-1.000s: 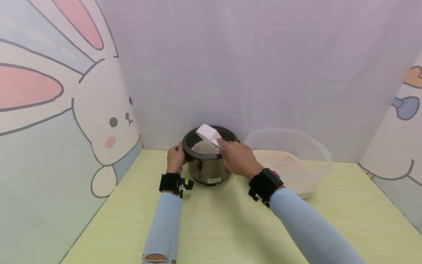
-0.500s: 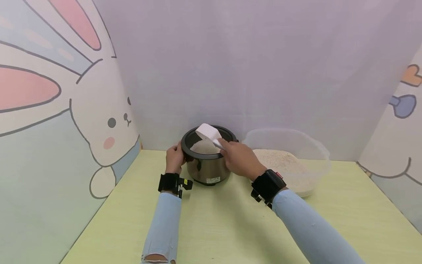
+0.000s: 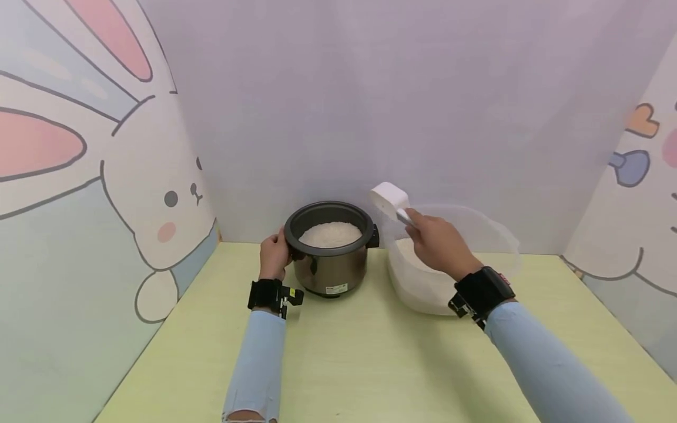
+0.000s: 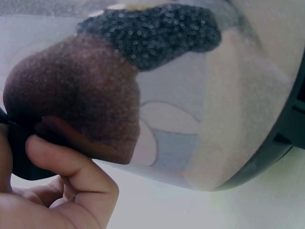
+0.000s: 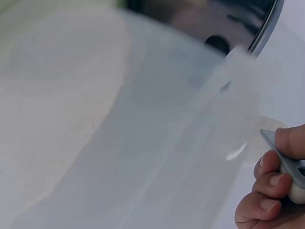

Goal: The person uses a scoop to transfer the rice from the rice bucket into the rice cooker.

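Note:
A shiny rice cooker (image 3: 329, 271) with a dark rim stands near the back wall, lidless, with white rice (image 3: 331, 235) inside. My left hand (image 3: 273, 257) is at its left side. In the left wrist view the curled fingers (image 4: 81, 179) grip the cooker's black side handle (image 4: 29, 160), and the steel wall mirrors the hand. My right hand (image 3: 443, 245) holds a white scoop (image 3: 390, 198) by its grey handle (image 5: 270, 139). The scoop is raised over the left part of a clear plastic tub (image 3: 420, 291) holding more rice (image 3: 409, 252); my right hand hides some of that rice.
The tub stands just right of the cooker, with a narrow gap between them on the pale yellow-green table (image 3: 338, 352). A lilac back wall (image 3: 317, 117) rises close behind both. Side panels with a cartoon rabbit (image 3: 158, 200) and other drawings flank the table.
My right hand has carried the scoop from above the cooker rightward to above the tub, uncovering the rice in the cooker. My left hand keeps its grip; the head view has turned slightly right.

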### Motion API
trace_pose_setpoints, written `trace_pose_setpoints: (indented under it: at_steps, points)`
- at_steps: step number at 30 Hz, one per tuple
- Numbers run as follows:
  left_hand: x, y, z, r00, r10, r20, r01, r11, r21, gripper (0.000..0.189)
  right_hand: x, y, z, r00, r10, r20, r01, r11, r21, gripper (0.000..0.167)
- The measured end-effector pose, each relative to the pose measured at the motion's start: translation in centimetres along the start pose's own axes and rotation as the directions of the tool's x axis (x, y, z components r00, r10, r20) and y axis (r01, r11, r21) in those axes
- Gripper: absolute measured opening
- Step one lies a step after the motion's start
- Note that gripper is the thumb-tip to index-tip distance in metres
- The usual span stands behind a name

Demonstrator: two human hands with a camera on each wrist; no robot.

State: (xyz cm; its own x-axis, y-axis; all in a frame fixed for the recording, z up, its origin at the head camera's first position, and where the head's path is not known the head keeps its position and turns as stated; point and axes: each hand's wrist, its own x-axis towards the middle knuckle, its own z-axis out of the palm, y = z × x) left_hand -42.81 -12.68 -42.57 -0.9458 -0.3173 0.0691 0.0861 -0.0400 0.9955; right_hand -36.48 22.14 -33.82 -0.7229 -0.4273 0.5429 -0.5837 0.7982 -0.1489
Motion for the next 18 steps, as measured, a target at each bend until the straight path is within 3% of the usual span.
trace_pose_setpoints:
  at_steps: [9,18]
  points:
    - [-0.2,0.3,-0.1,1.000,-0.007,0.000,0.007,1.000,0.003,0.043,-2.9,4.1,-1.6,0.990,0.132,0.049,-0.131,0.991,-0.013,0.038]
    - [-0.2,0.1,0.0,1.000,-0.001,0.003,0.001,1.000,0.000,0.044,-4.6,6.8,-1.3,0.943,0.285,0.172,-0.288,0.958,-0.011,0.033]
